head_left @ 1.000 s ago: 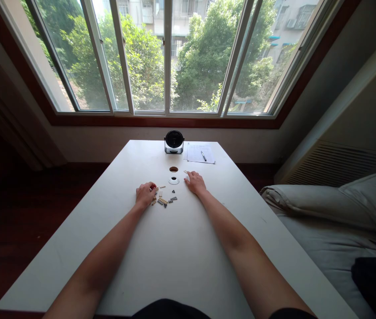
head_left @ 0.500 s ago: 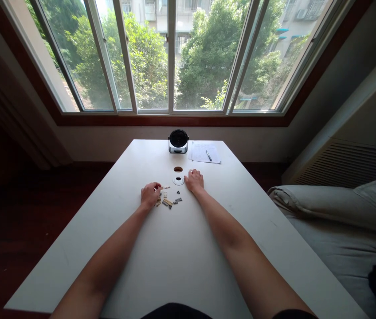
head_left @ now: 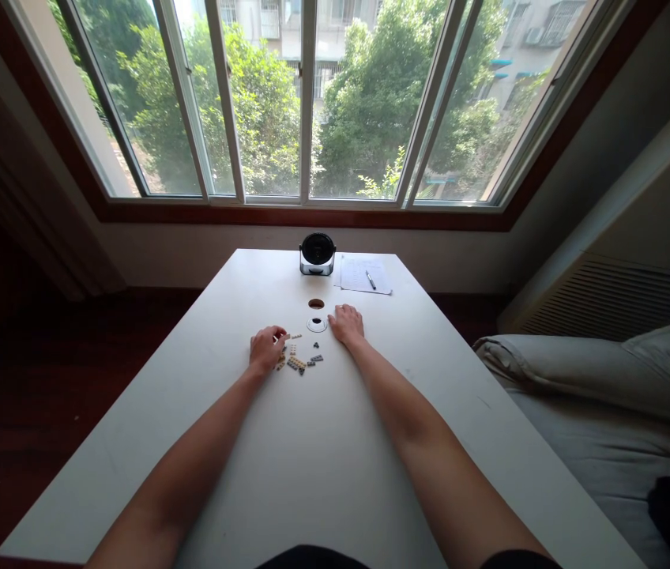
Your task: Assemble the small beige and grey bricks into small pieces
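The left hand (head_left: 267, 349) is curled, fingers drawn together and tips pointing right, at the near left edge of a loose scatter of small plastic building plates and bricks (head_left: 295, 358). Its fingertips (head_left: 279, 338) are just beside a tan plate (head_left: 295, 337), and a few tan pieces lie close under the hand. Whether those fingertips pinch anything is too small to tell. The scatter mixes tan and dark grey pieces, lying flat and apart in a loose cluster on the white table (head_left: 311, 474), between the two hands but nearer the left.

The right hand (head_left: 346, 325) rests palm down on the tabletop, fingers loosely spread and holding nothing. Just beside its fingertips, on the left, sits a white ring grommet (head_left: 317, 325) with a dark centre, and beyond that a round brown hole (head_left: 316, 303) in the tabletop.

Further out, at the far end of the table, stands a small black desk fan (head_left: 317, 252), next to a sheet of paper (head_left: 359, 275) with a pen (head_left: 370, 280) lying on it. Past the table's end is a wide window (head_left: 305, 103) looking onto trees, and a bed with a pale pillow (head_left: 572, 359) lies to the right.
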### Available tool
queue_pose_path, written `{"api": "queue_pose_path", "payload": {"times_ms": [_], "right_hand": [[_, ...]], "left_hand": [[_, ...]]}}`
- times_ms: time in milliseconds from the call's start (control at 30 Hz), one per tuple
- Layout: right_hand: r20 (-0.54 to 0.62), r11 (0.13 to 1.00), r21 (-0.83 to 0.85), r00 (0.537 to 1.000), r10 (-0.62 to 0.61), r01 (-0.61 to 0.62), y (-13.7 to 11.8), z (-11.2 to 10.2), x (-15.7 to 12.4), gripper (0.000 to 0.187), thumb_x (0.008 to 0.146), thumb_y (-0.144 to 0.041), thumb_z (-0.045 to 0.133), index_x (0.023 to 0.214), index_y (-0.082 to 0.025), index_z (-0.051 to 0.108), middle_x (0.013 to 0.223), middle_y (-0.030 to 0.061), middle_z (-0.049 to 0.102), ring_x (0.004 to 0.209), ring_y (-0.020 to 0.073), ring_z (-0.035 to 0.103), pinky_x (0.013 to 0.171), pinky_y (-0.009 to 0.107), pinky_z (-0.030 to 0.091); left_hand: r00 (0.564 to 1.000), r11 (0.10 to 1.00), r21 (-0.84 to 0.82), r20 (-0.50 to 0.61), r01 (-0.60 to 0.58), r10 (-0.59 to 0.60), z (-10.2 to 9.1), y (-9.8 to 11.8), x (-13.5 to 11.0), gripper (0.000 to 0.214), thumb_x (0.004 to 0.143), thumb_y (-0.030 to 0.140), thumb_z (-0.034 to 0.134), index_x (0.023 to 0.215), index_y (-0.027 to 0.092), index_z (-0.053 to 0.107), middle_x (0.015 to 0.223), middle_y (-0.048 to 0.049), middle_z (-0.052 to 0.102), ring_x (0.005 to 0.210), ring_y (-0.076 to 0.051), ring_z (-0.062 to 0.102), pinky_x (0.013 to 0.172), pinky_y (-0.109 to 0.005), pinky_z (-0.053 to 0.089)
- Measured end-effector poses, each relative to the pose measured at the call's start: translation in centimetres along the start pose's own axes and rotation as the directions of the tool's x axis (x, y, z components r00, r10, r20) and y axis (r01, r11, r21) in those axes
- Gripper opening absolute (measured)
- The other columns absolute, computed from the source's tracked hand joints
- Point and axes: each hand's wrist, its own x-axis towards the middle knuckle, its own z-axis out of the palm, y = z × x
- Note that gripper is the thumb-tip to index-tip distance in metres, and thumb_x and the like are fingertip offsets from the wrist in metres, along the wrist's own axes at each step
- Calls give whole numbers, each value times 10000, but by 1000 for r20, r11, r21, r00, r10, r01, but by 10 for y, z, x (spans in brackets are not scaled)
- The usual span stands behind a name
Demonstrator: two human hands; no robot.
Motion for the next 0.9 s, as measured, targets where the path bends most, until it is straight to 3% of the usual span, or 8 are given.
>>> {"api": "queue_pose_path", "payload": {"times_ms": [167,333,433,600,700,900], "right_hand": [[-33,999,3,999,-39,40,-1,-3,-15,382,986,-428,454,1261,-204,597,1313,151,538,1241,290,428,1067,401,322],[-74,998,29,996,-56,58,1,-9,-24,426,976,-397,500,1358,-212,534,1346,135,521,1257,283,422,1068,395,348],[-119,989,56,985,-126,134,-2,-15,-32,412,980,-346,499,1369,-214,530,1344,126,530,1249,276,435,1060,398,373],[-184,919,130,919,-348,373,-11,-23,-54,313,982,-233,473,1268,-244,601,1261,88,594,1197,249,495,1042,394,420],[-251,864,193,874,-415,466,-19,-25,-67,323,973,-213,489,1279,-252,585,1235,78,614,1177,243,520,1005,385,458],[-335,789,243,812,-478,565,-27,-29,-74,296,982,-253,513,1270,-251,580,1197,75,641,1138,241,554,965,381,486]], "left_hand": [[1000,999,-41,-7,-5,5,-3,3,-1,222,915,410,561,959,247,705,926,-40,721,862,-199,625,835,-331,443],[998,989,-135,-22,-68,66,-4,10,-2,238,902,375,575,1081,254,676,883,-23,718,819,-181,641,833,-317,459],[996,979,-184,-22,-83,81,-3,15,0,237,904,364,579,1102,257,651,891,-16,722,812,-172,649,835,-312,468],[998,969,-239,-3,-64,65,3,28,11,199,881,381,614,1012,233,641,903,-26,725,821,-177,652,810,-315,489],[996,938,-344,42,-53,72,12,34,18,195,867,397,624,953,222,636,888,-26,720,814,-170,654,790,-311,510],[990,748,-663,109,7,87,28,40,25,251,877,439,594,966,204,607,866,-39,707,836,-170,674,725,-293,541]]}}
